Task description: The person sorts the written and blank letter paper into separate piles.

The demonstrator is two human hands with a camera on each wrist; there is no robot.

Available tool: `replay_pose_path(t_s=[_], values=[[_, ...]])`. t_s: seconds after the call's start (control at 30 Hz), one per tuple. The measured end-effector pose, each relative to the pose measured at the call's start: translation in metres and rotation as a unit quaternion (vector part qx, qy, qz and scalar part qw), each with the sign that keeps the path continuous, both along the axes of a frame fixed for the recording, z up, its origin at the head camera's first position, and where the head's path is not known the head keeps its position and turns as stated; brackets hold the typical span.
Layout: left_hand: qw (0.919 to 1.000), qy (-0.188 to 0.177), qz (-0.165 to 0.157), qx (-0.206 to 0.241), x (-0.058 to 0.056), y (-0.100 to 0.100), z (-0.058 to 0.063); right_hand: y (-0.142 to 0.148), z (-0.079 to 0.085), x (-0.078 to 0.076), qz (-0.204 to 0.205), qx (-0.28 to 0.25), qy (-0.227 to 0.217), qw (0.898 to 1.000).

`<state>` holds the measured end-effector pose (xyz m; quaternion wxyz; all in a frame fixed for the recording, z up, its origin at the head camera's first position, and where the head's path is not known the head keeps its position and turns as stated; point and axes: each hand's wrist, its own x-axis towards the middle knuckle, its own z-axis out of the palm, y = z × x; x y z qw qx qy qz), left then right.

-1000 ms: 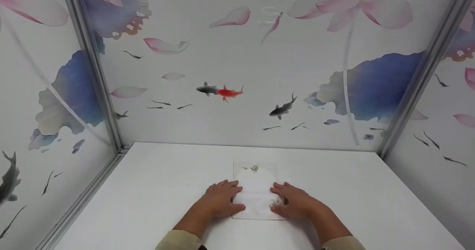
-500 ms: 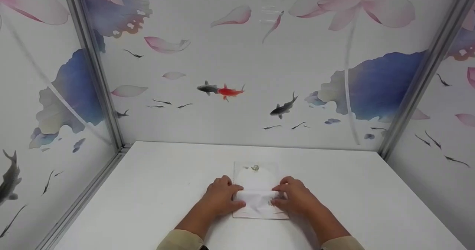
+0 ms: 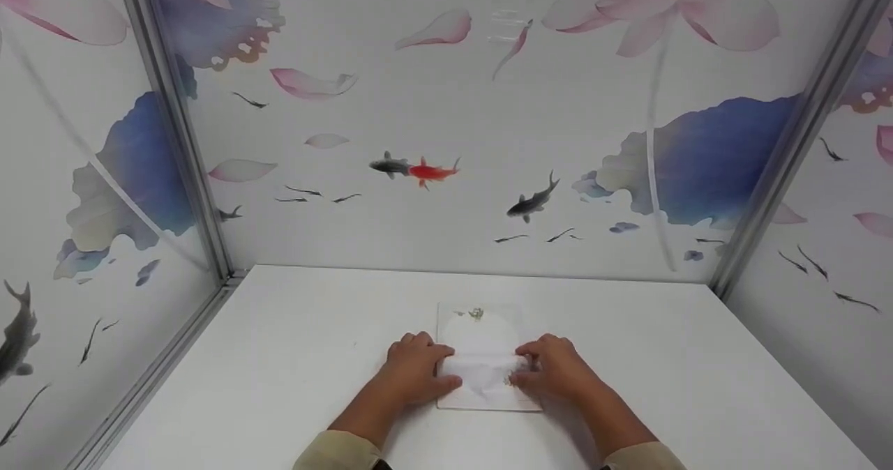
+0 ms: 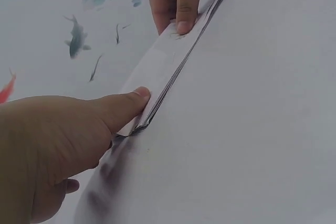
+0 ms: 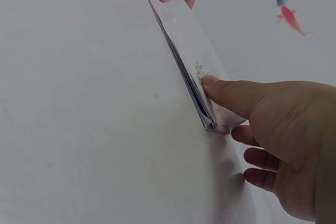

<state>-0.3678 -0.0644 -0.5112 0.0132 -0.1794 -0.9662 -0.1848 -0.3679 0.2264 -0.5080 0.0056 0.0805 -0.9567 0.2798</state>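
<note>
A flat white rectangular paper piece (image 3: 481, 327) with small greenish plant prints lies on the white table in the head view. A raised crease crosses its middle, between the hands. The wrist views show several thin layers along the near edge of the paper piece (image 4: 152, 69). My left hand (image 3: 417, 369) holds its left side, thumb on top and index fingertip at the crease. My right hand (image 3: 557, 369) holds the right side, its thumb over the lower plant print. In the right wrist view, the thumb (image 5: 231, 94) presses the top while the other fingers curl beside the end.
The white table (image 3: 314, 316) stretches around the paper. A white back panel (image 3: 453, 240) printed with lotus flowers, petals and fish rises behind it, with side panels at left and right. Grey metal posts (image 3: 188, 142) stand at the corners.
Both index fingers have drawn in and a crease has risen across the paper's middle. The fingers looked straighter a second ago. Over the last half second the hands have barely moved.
</note>
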Motion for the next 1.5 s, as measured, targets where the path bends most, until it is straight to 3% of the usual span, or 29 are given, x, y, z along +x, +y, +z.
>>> replay_pose_path(t_s=[0.1,0.2,0.4,0.53,0.63,0.83,1.2,1.37,1.5], values=[[0.9986,-0.010,0.034,0.039,0.000,0.004,0.001,-0.002,0.002,0.000,-0.045,-0.062,-0.025,0.997],[0.9910,-0.025,0.075,0.109,0.001,0.008,0.003,-0.004,0.004,0.001,-0.094,-0.131,-0.043,0.986],[0.9560,-0.062,0.145,0.247,-0.001,0.012,0.006,-0.005,0.004,0.004,-0.140,-0.243,-0.062,0.958],[0.9335,-0.088,0.175,0.300,-0.002,0.011,0.008,-0.004,0.005,0.003,-0.151,-0.268,-0.070,0.949],[0.9242,-0.103,0.184,0.318,-0.003,0.011,0.009,-0.005,0.006,0.003,-0.158,-0.284,-0.078,0.943],[0.9244,-0.107,0.177,0.321,-0.003,0.011,0.008,-0.007,0.005,0.005,-0.161,-0.292,-0.092,0.938],[0.9294,-0.093,0.164,0.318,-0.002,0.006,0.005,-0.009,0.003,0.003,-0.148,-0.291,-0.083,0.942],[0.9210,-0.088,0.173,0.338,-0.001,0.015,0.008,-0.001,0.007,0.000,-0.149,-0.291,-0.081,0.942],[0.9158,-0.083,0.179,0.350,0.001,0.031,0.011,0.014,0.014,-0.001,-0.156,-0.324,-0.097,0.928]])
